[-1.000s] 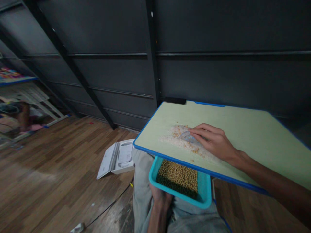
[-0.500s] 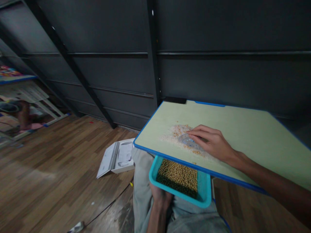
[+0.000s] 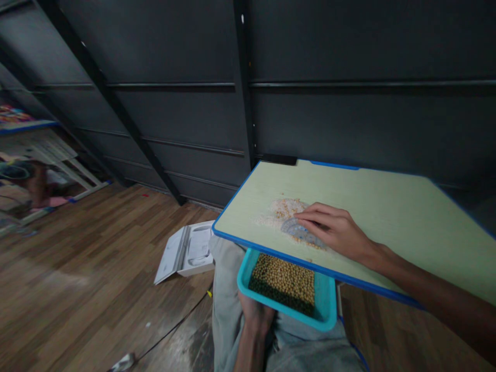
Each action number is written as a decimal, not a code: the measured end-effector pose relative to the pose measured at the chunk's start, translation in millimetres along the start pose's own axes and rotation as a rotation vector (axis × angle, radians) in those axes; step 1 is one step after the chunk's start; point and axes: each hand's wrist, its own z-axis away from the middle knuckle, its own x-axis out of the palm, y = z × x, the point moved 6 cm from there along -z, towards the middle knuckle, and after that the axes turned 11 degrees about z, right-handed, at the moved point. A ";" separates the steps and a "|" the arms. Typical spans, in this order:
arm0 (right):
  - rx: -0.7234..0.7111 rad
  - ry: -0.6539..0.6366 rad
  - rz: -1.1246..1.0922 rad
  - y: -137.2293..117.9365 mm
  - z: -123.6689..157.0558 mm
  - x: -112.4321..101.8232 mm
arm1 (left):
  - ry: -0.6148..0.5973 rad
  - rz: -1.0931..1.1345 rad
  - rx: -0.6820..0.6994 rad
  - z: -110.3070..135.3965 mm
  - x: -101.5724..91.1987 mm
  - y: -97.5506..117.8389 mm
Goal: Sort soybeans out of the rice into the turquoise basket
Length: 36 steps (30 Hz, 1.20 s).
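Observation:
My right hand rests on the pale green table, with its fingers pressed on a clear plastic protractor. The protractor lies on a patch of pale grains mixed with beans, close to the table's near blue edge. Just below that edge hangs a teal tray, holding yellow soybeans and a strip of dark green beans. My left hand grips the tray from underneath, its fingers mostly hidden. My lap in grey trousers lies under it.
An open white box lies on the wooden floor to the left, with a thin cable running past it. A dark panelled wall with slanted black beams stands behind the table. Another table and cluttered items show at the far left.
My right hand has slid the protractor a little toward the table's near edge, and the grain patch on that side has thinned. The tray and my left hand have stayed in place.

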 end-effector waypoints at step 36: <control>-0.004 -0.045 -0.049 -5.7 3.8 5.6 | 0.029 0.017 0.009 -1.1 -3.0 -0.4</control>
